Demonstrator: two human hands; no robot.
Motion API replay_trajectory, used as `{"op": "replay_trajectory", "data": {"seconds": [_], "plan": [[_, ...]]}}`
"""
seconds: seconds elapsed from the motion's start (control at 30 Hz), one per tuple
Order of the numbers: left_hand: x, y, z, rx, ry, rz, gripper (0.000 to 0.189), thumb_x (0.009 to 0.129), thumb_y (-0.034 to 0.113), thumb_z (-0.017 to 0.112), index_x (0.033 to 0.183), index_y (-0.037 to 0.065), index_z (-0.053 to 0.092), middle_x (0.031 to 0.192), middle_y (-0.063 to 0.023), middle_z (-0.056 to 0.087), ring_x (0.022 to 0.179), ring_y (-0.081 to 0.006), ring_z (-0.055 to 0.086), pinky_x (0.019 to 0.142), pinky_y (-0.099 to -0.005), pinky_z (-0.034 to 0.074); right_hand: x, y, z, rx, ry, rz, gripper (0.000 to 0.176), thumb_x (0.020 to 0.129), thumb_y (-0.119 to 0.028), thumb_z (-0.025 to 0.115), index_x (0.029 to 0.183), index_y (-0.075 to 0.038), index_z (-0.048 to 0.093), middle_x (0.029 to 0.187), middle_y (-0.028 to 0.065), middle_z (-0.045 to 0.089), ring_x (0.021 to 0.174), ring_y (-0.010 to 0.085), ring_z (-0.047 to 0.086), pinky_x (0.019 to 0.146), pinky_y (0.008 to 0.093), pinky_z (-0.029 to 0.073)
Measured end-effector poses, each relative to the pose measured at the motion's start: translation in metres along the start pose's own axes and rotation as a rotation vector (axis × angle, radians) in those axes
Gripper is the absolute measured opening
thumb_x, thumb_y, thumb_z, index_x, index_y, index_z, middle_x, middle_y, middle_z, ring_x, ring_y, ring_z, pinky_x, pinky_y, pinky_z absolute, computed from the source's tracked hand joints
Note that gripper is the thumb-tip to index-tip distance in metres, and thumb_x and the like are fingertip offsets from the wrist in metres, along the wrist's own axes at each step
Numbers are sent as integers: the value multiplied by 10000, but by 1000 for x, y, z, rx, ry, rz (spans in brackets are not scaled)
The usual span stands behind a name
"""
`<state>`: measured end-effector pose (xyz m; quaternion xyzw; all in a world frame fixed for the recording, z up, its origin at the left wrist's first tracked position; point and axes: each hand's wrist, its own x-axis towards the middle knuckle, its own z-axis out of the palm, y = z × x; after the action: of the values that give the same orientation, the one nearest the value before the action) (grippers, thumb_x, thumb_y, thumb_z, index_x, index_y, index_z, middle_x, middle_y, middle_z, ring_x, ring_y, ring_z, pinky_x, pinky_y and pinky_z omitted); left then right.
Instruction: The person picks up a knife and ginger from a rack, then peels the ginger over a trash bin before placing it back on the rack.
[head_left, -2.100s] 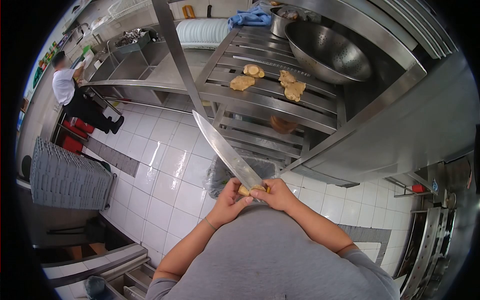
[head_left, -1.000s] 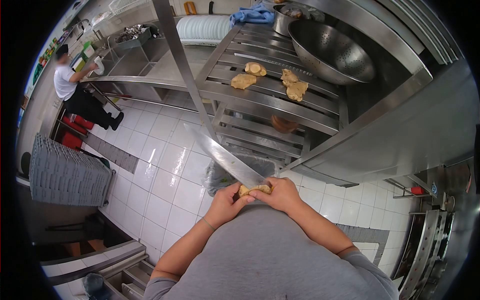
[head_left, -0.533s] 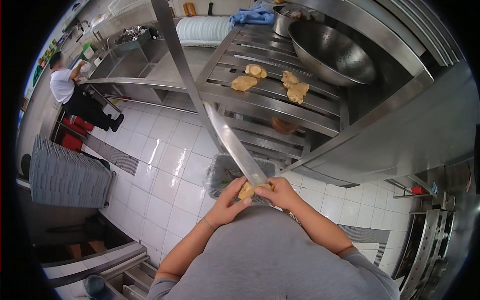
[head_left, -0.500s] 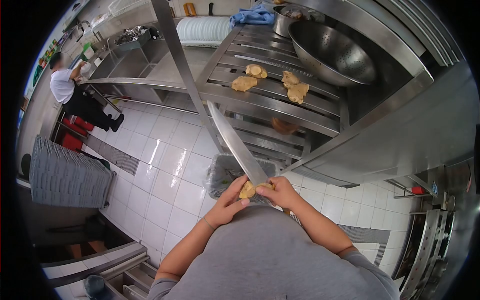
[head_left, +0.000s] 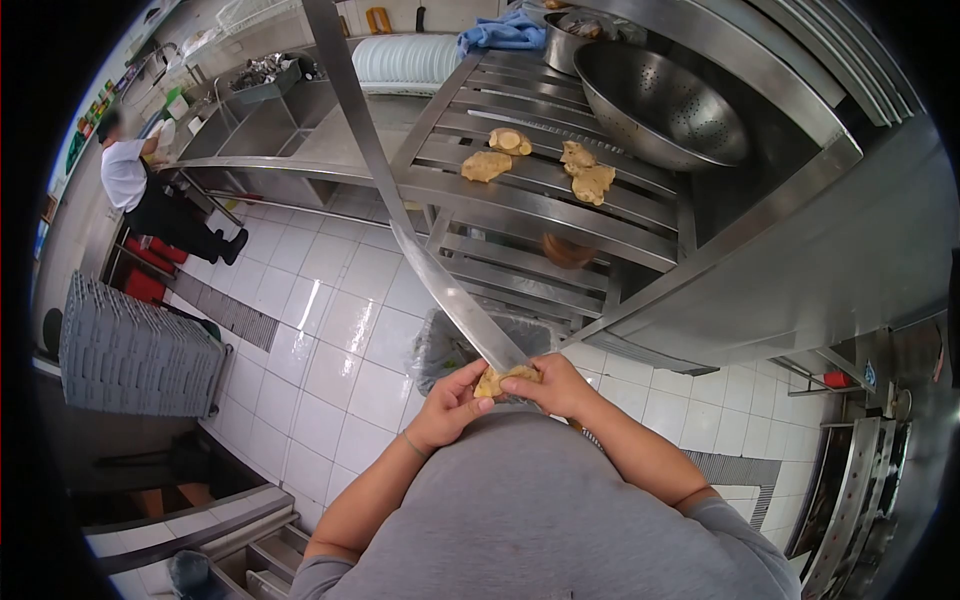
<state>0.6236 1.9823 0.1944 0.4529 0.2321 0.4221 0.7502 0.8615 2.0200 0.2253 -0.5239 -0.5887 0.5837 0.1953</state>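
A piece of ginger root (head_left: 492, 385) is between my two hands, in front of my grey shirt. My left hand (head_left: 448, 408) is closed round its left side. My right hand (head_left: 556, 386) is closed on a large knife (head_left: 455, 300), with the thumb lying on the ginger. The long, broad blade points up and left, and its near end touches the ginger. The knife's handle is mostly hidden by my right hand. Beneath the blade stands a bin with a clear liner (head_left: 435, 345).
Ahead, a slatted steel rack (head_left: 560, 215) carries several ginger pieces (head_left: 487, 166), a perforated steel bowl (head_left: 665, 105) and a blue cloth (head_left: 505, 32). A slanting steel post (head_left: 360, 110) stands near the blade's tip. At far left, a person (head_left: 125, 175) works by the sinks (head_left: 285, 120), beyond stacked grey crates (head_left: 140, 345).
The knife's tip has swung left and down. The ginger sits turned between my fingers, and my right thumb lies further left across it. The far person's arms have shifted slightly.
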Motion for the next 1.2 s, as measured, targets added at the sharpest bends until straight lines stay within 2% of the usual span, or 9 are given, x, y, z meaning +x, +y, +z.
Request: {"op": "replay_trajectory", "data": {"seconds": [0.1,0.2,0.3,0.53,0.6,0.93,1.0,1.1,1.2], "plan": [[-2,-1,5,16,49,24,682,1011,76,677,1601,-31,353,1471,-109,533,1306,-177,548,1136,-324,416,-4,-5,-2,-127,60,-19,595,814,-562,854,932,15,773,782,123,744,723,224,702,688,382,545],[-1,-6,6,114,67,120,633,1019,86,671,1581,-18,399,1448,-92,528,1318,-172,527,1131,-321,407,-3,-6,-4,-302,86,-15,646,793,-626,837,959,-4,783,806,163,753,723,286,720,685,395,549],[-2,2,1,272,-4,34,572,1030,95,657,1552,-7,448,1426,-78,525,1330,-169,513,1128,-313,401,-4,2,-6,-343,75,-44,666,776,-668,821,980,-34,794,841,180,760,772,346,734,714,418,563],[-4,5,6,213,-4,-59,517,1035,118,661,1508,-11,497,1413,-61,547,1302,-144,528,1100,-308,423,-11,-13,-8,-423,51,-50,635,763,-681,819,982,-84,806,861,165,767,817,355,746,754,437,581],[-5,3,6,196,11,-73,510,1033,137,673,1489,-16,506,1384,-58,629,1268,-132,568,1093,-314,440,-11,-14,-7,-438,31,-41,639,757,-682,822,992,-89,808,860,163,767,811,352,744,746,433,578],[-3,0,4,198,30,-155,536,1016,127,696,1497,-16,506,1424,-72,617,1299,-147,566,1098,-321,448,-6,-4,-4,-395,24,-121,631,767,-667,826,899,-52,774,794,163,743,751,349,727,697,427,561],[-2,2,9,132,-7,10,524,1034,140,670,1498,-33,499,1463,-103,593,1322,-187,575,1130,-351,451,-6,-5,-4,-346,-2,-101,575,808,-598,835,912,-35,774,774,139,736,708,286,710,681,400,548],[1,-1,0,23,6,-90,548,1054,198,647,1508,-56,475,1466,-125,577,1338,-213,561,1157,-357,422,-1,11,-3,-63,-29,-53,489,853,-508,840,928,-29,775,747,98,719,677,199,662,666,361,530],[3,-3,0,28,20,-85,539,1057,217,640,1498,-54,493,1454,-136,594,1325,-225,579,1151,-372,441,-3,2,-6,7,-58,-26,421,880,-429,841,942,-18,774,733,64,701,681,140,615,656,334,512]]}}
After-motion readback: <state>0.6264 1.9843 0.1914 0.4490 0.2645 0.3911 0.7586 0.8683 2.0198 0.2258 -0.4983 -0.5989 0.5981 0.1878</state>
